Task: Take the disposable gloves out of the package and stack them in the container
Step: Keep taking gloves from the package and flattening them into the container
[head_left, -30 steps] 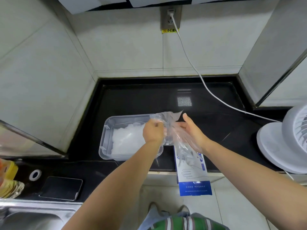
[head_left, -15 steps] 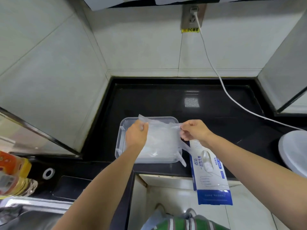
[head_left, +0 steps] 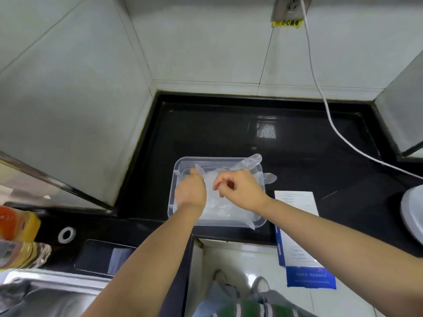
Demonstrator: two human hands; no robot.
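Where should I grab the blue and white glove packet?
Pinch the glove packet by its blue end, coming from the near side. That end hangs out past the counter edge, so your fingers should fit above and below it.

One clear container [head_left: 217,158] sits near the front edge of the bench [head_left: 206,129], holding a heap of disposable gloves [head_left: 219,209] too layered to count. Two glove fingers [head_left: 250,160] poke past its far right corner. One package [head_left: 297,202] overhangs the front edge, one phone [head_left: 98,255] lies front left, and one cable [head_left: 332,124] crosses the back right corner.
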